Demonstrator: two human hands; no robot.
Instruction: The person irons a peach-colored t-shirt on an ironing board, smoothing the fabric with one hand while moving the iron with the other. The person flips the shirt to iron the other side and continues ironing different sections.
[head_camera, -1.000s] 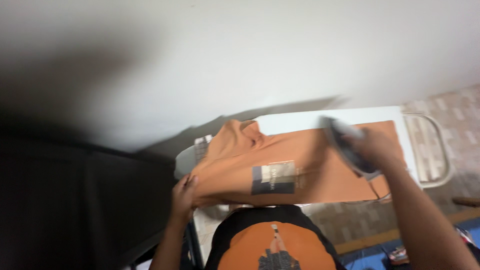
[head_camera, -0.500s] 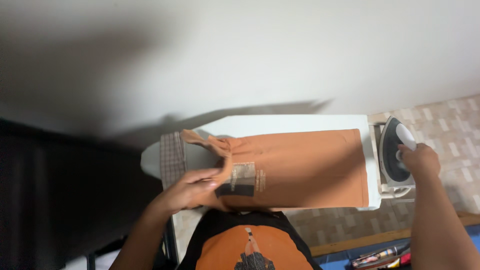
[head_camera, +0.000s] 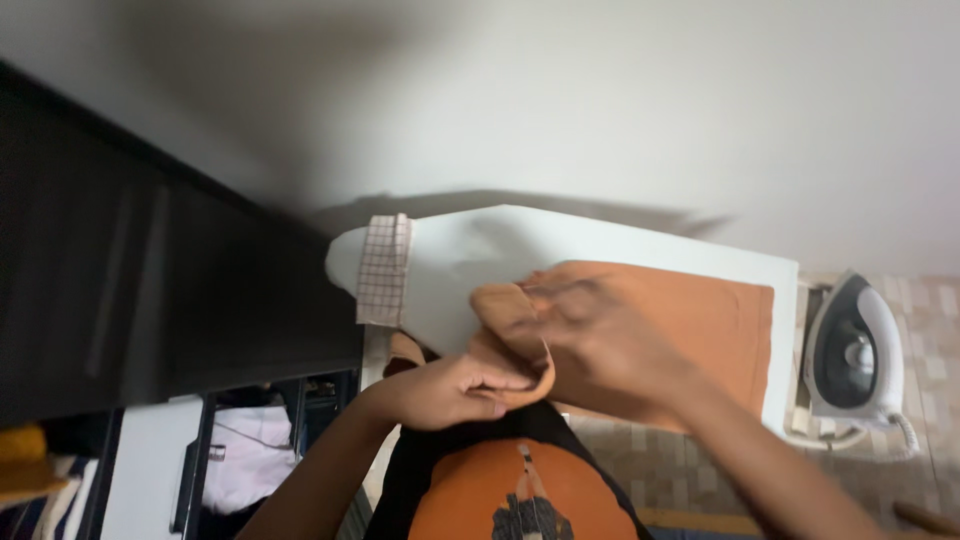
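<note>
Gripping the orange shirt (head_camera: 720, 320) on the ironing board (head_camera: 470, 260), both hands, left hand (head_camera: 465, 385) and right hand (head_camera: 600, 335), pinch it; the iron (head_camera: 852, 350) sits beside the board

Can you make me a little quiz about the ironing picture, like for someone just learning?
1. True or false: the white and grey clothes iron is in the right hand.
2. What do both hands grip? A) orange cotton T-shirt B) checked cloth strip C) iron cord
3. Which end of the white padded ironing board holds the iron?

Key: 1 false, it rests alone. 2 A, the left hand too. 3 The right end.
</note>
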